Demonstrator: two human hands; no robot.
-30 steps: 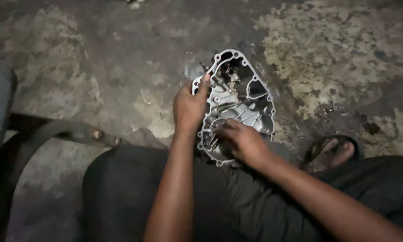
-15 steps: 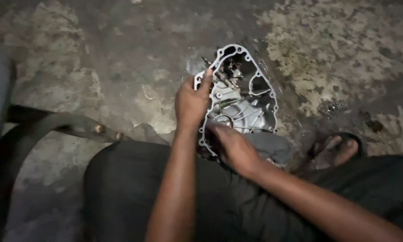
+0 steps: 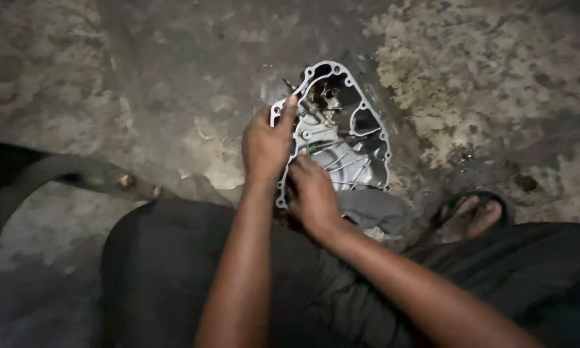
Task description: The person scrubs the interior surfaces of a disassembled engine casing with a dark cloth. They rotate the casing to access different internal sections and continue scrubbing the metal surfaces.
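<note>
1. The cover (image 3: 341,138), a grey cast-metal engine part with a ring of bolt holes round its rim, stands on edge on the floor (image 3: 142,96) just past my knees, open side toward me.
2. My left hand (image 3: 264,145) is clamped round its left rim, fingers curled over the edge and one fingertip up by a bolt hole.
3. My right hand (image 3: 312,196) is down at the lower left corner, fingers pressed together against the rim; I cannot tell whether they pinch some small part there, as the knuckles hide it.
4. Risk, as I judge it: the cover is steadied only by my left hand, so a push from the right could tip it onto the stained floor and knock the small shafts (image 3: 319,103) inside.
5. The floor is gritty and dim, so any small piece let go would be hard to find, and dirt could foul the sealing face.
6. My sandalled foot (image 3: 470,216) is near enough to be struck if it falls that way.
7. Against the earlier frame: my right hand has slid from the middle of the cover down to its lower corner; the left grip is unchanged.
</note>
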